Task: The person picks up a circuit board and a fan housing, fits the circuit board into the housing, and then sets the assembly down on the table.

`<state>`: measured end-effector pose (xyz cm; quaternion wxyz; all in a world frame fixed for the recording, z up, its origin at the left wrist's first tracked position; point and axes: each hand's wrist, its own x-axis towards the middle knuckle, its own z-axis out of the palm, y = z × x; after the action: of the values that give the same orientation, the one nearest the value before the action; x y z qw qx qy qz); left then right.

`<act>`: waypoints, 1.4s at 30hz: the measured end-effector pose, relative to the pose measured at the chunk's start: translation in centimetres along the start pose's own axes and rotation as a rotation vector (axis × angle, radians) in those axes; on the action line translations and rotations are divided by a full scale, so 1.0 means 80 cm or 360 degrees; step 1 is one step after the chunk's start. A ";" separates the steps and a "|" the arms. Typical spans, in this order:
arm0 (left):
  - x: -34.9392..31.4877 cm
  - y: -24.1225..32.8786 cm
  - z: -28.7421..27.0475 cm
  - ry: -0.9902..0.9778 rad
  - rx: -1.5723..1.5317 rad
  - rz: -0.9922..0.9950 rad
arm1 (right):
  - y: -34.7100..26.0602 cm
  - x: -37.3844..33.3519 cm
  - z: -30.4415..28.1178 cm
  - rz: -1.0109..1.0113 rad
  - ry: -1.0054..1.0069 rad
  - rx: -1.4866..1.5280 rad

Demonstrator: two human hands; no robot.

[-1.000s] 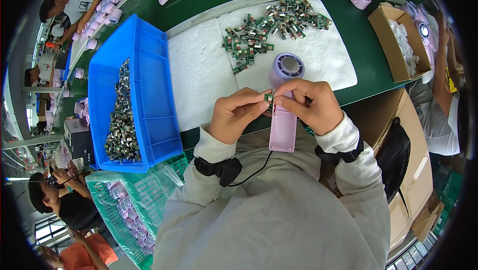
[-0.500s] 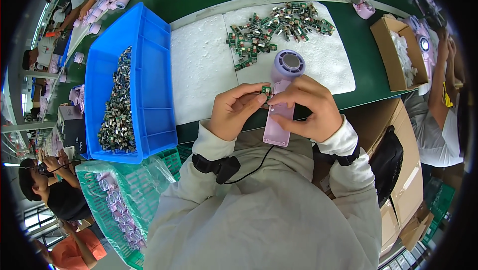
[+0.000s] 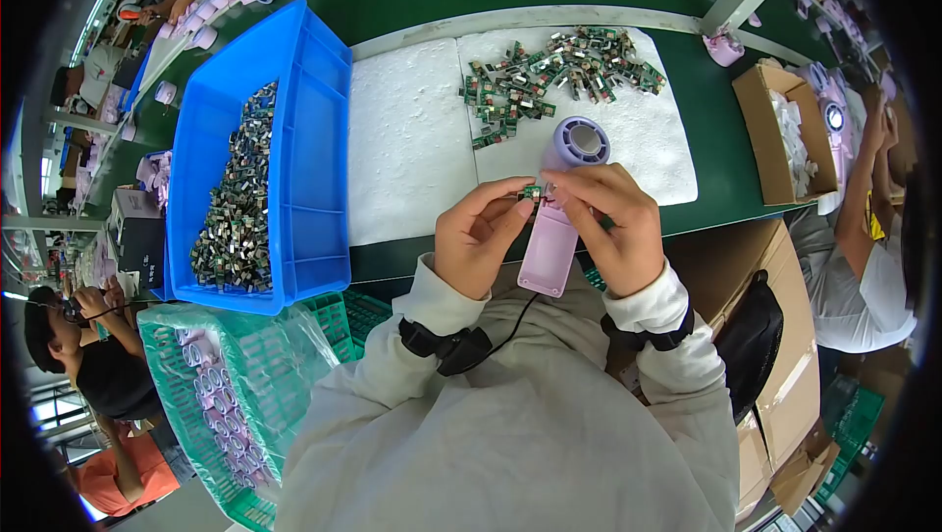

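Nearby, a blue bin (image 3: 316,164) of small circuit boards (image 3: 235,213).

Right hand (image 3: 618,228) partly hides lilac fan (image 3: 548,255); parts on 1 circuit board (image 3: 531,192) too small to tell.

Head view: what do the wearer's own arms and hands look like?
Left hand and right hand are ungloved. Long, pale greyish sleeves cover the forearms; black straps circle both wrists, the left with a black block and thin black cable.
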<state>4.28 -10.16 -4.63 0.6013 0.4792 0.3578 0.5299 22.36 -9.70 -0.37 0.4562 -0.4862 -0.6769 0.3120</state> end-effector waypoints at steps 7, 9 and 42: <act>-0.005 -0.008 0.013 0.0127 0.0227 0.0114 | 0.006 -0.003 0.000 -0.0402 0.0036 -0.0410; -0.005 -0.008 0.014 0.0127 0.0253 0.0139 | 0.005 -0.002 0.001 -0.0316 0.0034 -0.0333; -0.019 -0.038 0.026 0.0364 0.0923 0.0941 | 0.004 -0.027 0.018 0.0405 0.0381 0.0611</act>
<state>6.81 -12.00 -7.06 0.2203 0.6485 0.4036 0.6067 21.38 -11.59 -1.89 0.5740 -0.5055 -0.4799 0.4299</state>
